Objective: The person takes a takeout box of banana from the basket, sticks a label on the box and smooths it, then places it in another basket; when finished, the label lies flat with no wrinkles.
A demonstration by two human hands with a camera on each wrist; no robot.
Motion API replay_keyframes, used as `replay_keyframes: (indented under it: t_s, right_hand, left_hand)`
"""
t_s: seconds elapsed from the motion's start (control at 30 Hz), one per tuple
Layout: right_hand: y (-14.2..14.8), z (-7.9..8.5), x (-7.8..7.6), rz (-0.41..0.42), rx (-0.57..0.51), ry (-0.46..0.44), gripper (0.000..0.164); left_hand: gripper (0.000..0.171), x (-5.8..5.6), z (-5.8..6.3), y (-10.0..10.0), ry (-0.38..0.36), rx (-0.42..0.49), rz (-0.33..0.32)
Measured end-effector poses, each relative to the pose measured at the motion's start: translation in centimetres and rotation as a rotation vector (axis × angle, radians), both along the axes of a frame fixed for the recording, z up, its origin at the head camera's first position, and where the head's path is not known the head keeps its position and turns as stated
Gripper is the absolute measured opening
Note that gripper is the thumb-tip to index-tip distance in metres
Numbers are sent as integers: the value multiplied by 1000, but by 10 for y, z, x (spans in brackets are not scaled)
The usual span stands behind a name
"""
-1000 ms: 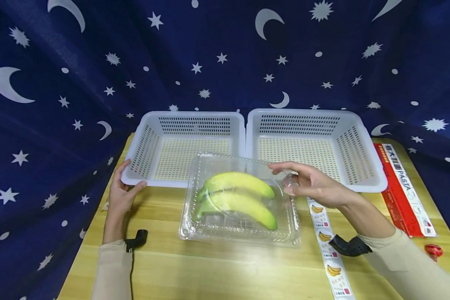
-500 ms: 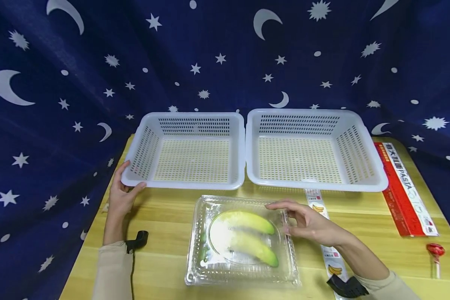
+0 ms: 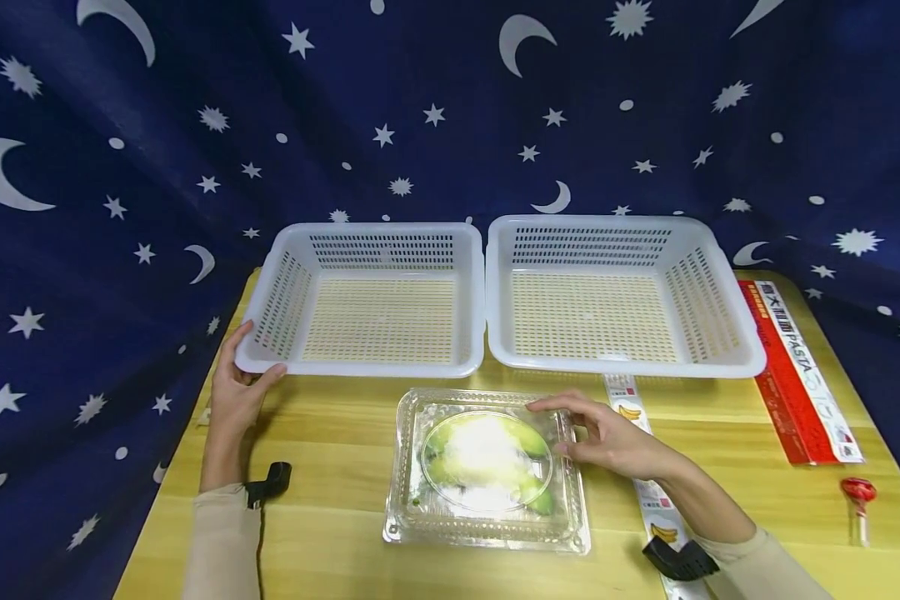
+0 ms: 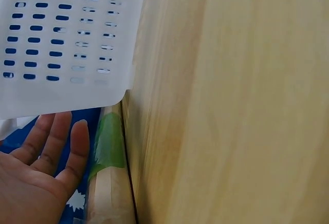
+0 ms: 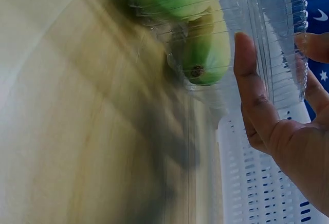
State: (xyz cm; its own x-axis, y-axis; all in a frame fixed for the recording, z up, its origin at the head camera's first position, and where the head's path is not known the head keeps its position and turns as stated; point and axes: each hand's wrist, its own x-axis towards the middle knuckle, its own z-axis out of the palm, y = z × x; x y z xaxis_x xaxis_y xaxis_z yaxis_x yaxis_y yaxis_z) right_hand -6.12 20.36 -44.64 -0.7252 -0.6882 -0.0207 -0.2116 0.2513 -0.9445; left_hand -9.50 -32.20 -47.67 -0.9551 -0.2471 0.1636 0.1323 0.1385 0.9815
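Pinched between the thumb and bent fingers of the right hand (image 3: 621, 447) is the right side of a clear plastic clamshell container (image 3: 487, 534), towards its far corner. Two yellow-green bananas (image 5: 212, 59) are enclosed in it, left of the grip; in the head view they are partly hidden by glare on the lid. Whether the container is fully supported by the wooden table (image 3: 330, 500) cannot be told. By the left hand (image 3: 236, 402), its fingers spread, the near left corner of the left perforated basket (image 3: 367, 369) is touched. Just right of the container, a banana sticker strip (image 3: 627, 407) is partly covered by the right hand; farther right, a PASTA packet (image 3: 801, 375) and a red lollipop (image 3: 858, 490) are seen.
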Motion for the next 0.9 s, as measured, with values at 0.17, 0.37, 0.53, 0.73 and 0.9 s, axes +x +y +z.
replay_keyframes:
  t_s: [0.17,0.37,0.53,0.73,0.9]
  right_hand:
    - [-3,-2,-5,-16,22,-18,52]
    - [-3,-2,-6,-45,72,-10,53]
    - [-5,2,-5,-71,103,-14,53]
    - [-6,2,-4,-78,107,-35,52]
    - [-6,0,-5,-61,91,-47,52]
  left_hand:
    - [85,3,1,-3,-5,11,-4]
    - [85,1,-1,-2,9,28,-28]
    - [85,-2,-3,-1,38,47,-50]
    - [84,-2,0,0,17,38,-40]
    - [85,0,2,-1,-19,-6,-33]
